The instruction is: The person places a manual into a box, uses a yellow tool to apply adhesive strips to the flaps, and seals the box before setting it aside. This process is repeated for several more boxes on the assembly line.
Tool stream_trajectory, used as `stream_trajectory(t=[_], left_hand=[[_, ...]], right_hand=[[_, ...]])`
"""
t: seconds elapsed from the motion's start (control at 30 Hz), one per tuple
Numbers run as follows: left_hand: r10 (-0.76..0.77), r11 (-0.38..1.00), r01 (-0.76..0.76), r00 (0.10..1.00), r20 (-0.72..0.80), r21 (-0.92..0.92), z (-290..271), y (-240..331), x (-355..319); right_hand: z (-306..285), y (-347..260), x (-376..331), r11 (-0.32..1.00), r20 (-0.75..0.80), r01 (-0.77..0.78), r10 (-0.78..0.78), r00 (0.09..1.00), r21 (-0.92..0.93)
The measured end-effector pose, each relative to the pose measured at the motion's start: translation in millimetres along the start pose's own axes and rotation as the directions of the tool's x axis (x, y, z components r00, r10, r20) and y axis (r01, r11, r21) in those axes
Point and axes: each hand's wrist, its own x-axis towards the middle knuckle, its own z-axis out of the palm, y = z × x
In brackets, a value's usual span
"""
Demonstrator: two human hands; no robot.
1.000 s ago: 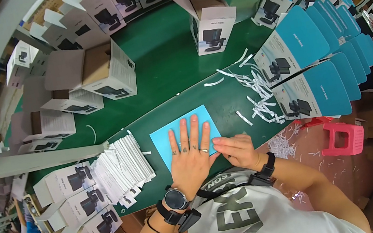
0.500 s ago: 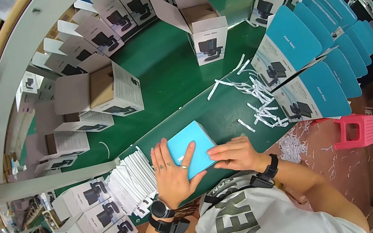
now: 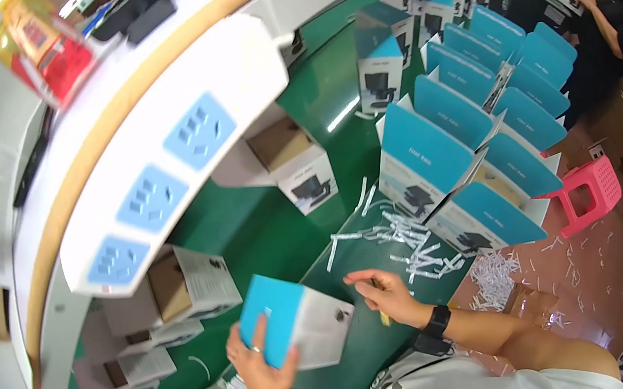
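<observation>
Above the green desk (image 3: pixel 267 227) we grip the blue-and-white cardboard box (image 3: pixel 299 328) tilted in our left hand (image 3: pixel 262 365), fingers wrapped beneath, while our right hand (image 3: pixel 384 297) hovers open just beside its right end.

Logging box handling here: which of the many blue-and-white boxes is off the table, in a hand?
The blue-and-white box at the lower middle: the left hand holds it tilted in the air, while the others stand on the green table.

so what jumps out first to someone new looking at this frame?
The blue and white box raised off the green table in the left hand, low centre. Beside it the right hand hovers open near scattered white paper strips; open blue-lidded boxes line the right.
</observation>
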Motion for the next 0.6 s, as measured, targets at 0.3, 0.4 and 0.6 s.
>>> stream_trajectory(t=[0.3,0.4,0.6], left_hand=[[0.058,0.724,0.279,0.887,-0.459,0.631,121,-135,260],[-0.072,0.748,0.156,0.985,-0.155,0.645,64,-253,270],[0.211,0.937,-0.336,0.766,-0.608,-0.099,31,89,280]], right_hand=[[-69,73,-89,0.691,0.107,-0.667,0.668,0.736,0.278],[-77,69,-108,0.616,0.174,-0.689,0.684,0.708,0.381],[-94,71,-117,0.679,0.041,-0.608,0.652,0.757,0.412]])
